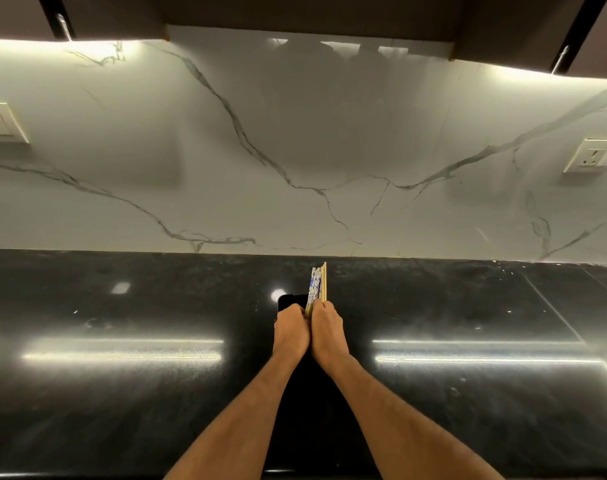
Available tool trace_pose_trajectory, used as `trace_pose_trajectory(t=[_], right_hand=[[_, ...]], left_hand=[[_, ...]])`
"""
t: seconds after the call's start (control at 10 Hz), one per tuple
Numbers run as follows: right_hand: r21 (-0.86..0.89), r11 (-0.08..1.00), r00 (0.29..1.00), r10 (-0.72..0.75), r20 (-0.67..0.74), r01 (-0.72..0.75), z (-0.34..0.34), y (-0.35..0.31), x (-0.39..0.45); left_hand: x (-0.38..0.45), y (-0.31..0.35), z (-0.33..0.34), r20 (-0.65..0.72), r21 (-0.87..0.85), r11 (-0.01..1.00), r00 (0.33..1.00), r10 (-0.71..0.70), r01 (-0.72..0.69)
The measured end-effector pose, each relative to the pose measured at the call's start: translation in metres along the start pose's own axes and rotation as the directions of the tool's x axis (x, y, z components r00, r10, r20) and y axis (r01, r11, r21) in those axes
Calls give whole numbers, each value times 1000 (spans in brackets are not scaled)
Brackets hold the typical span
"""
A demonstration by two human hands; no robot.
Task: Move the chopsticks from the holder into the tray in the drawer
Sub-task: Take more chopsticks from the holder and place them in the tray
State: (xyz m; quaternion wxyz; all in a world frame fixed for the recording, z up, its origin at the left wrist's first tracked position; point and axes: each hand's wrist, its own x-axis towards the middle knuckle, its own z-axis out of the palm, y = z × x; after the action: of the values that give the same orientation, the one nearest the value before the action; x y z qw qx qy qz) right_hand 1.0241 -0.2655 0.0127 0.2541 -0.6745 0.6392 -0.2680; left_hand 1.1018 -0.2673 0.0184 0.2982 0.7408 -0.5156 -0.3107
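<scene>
A single head-worn wide-angle view looks forward and slightly down from above the near edge of the dark surface (122, 393), facing the marble wall (295, 150) squarely, with both forearms reaching out close below.

1. The left hand (291, 329) and right hand (328, 329) meet side by side over the middle of the polished black stone table (122, 393).
2. A bundle of pale wooden and blue-patterned chopsticks (317, 284) stands between the hands, rising just beyond them.
3. A black holder (287, 302) sits just behind the left hand.
4. The veined white marble wall (295, 150) stands behind the table, well beyond the hands.
5. A white wall socket (594, 155) is far right of the hands; a white switch plate (0, 123) far left.
</scene>
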Motion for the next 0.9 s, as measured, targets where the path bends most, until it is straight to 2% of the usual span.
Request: trace_pose_trajectory(t=[0.2,0.3,0.5,0.7,0.8,0.9], right_hand=[[-1,1000,1000,-14,13,14,4,6,1],[87,993,997,73,20,-75,-4,5,1],[-30,999,1000,23,-1,-23,-7,3,7],[31,991,990,128,66,-131,-5,-1,13],[-32,994,993,106,58,-105,-2,-2,11],[-18,996,995,93,30,-92,-1,0,12]], left_hand=[[-3,2,0,-8,77,997,1000,14,-13],[-4,3,1,-17,59,998,1000,-10,11],[-2,8,-1,-30,31,999,999,-30,31],[0,7,-2,-34,-37,997,997,-65,64],[0,6,-4,-19,-77,995,998,-60,59],[1,5,-3,-31,-87,995,998,-59,56]])
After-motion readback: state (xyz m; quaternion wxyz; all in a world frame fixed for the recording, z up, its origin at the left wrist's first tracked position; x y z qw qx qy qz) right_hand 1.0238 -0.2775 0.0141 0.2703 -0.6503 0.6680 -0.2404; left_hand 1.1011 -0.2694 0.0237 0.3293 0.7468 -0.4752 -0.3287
